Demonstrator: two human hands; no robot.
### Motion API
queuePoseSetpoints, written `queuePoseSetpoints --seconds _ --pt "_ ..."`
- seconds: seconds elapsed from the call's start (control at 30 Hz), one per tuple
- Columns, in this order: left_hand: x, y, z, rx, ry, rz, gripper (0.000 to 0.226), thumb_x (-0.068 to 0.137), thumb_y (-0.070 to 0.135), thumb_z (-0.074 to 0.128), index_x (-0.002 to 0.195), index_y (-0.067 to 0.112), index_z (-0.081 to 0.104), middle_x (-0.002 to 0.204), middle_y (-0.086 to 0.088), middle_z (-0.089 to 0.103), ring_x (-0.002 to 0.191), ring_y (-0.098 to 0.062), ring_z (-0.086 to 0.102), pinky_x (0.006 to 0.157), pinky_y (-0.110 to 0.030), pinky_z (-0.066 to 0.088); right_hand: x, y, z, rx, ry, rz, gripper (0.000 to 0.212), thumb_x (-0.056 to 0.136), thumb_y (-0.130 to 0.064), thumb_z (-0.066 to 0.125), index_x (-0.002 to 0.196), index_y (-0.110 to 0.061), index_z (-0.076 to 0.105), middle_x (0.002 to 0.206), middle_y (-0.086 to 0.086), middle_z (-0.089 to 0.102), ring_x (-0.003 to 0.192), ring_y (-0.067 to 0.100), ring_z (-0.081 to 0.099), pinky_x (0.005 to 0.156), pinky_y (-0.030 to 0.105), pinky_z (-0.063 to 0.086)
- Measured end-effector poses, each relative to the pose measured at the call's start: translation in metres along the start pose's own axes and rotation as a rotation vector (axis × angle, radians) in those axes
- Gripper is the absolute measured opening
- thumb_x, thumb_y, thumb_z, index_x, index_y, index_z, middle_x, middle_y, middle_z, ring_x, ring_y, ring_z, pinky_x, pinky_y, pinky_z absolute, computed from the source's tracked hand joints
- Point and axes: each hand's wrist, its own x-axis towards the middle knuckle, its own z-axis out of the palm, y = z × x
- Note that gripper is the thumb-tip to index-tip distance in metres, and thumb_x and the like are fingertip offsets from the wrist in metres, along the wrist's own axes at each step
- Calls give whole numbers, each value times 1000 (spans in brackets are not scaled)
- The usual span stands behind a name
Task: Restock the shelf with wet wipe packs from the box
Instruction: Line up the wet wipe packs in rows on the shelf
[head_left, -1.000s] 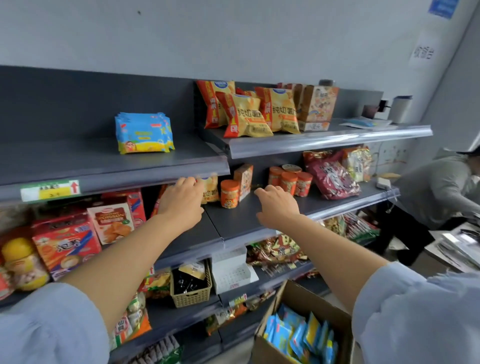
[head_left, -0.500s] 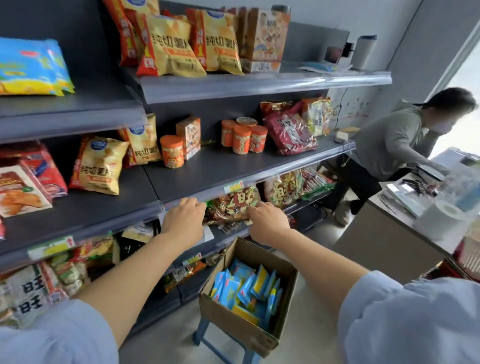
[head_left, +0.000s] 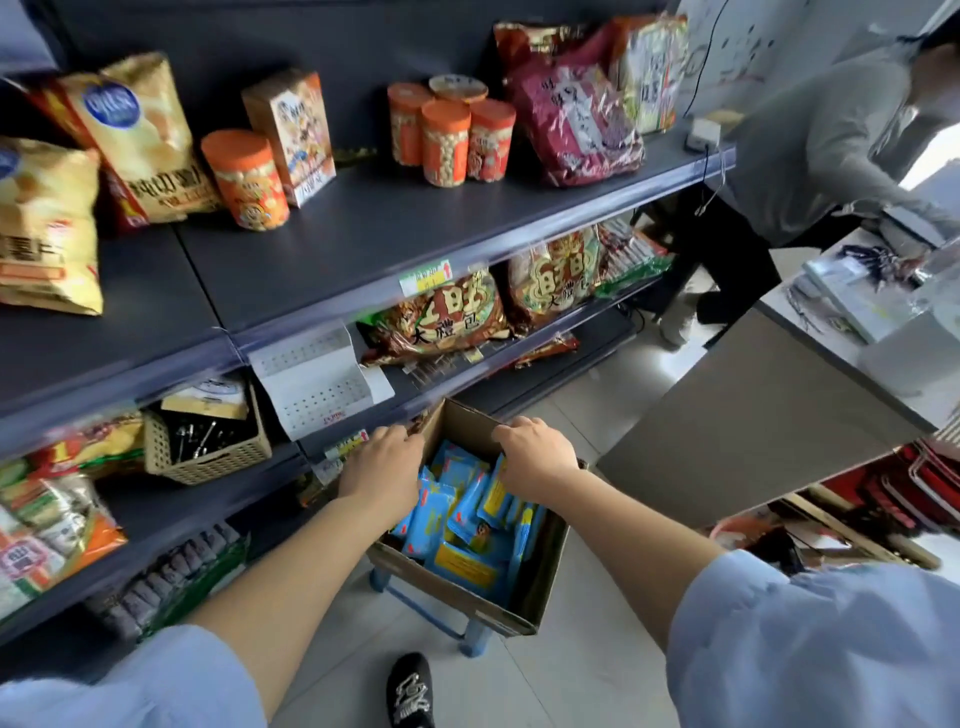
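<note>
An open cardboard box (head_left: 467, 597) stands on a blue stool (head_left: 470, 638) in front of the shelving. It holds several blue and yellow wet wipe packs (head_left: 457, 535), standing and leaning loosely. My left hand (head_left: 382, 467) hangs palm down over the box's left rim, fingers curled, holding nothing. My right hand (head_left: 535, 457) is over the far right part of the box, its fingers bent down onto the tops of the packs with nothing lifted. The upper shelf that carries wet wipe packs is out of view.
Dark grey shelves (head_left: 363, 244) hold chip bags, orange jars and snack bags. A wicker basket (head_left: 208, 452) sits on a lower shelf at the left. Another person (head_left: 810, 156) bends over a grey counter (head_left: 753, 415) at the right. My shoe (head_left: 410, 691) is beside the stool.
My view has swung down from the upper shelves to the box. Both hands dropped from the middle shelf's edge down to the box opening.
</note>
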Motion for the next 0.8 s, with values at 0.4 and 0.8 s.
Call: queuePoseSetpoints --seconds 0.4,0.8 --pt "66 2 111 -46 -270 -12 31 92 23 57 122 14 53 122 -6 52 118 -27 48 90 -37 44 72 28 93 75 -197 35 46 89 -26 57 134 -20 48 126 7 51 122 28 44 92 38 43" --pt "96 21 203 -391 -452 -515 46 94 15 55 137 8 38 141 -16 38 117 -32 53 83 -39 48 145 47 172 -98 -277 -209 54 88 -35 60 137 -18 44 137 8 44 127 28 38 102 38 35"
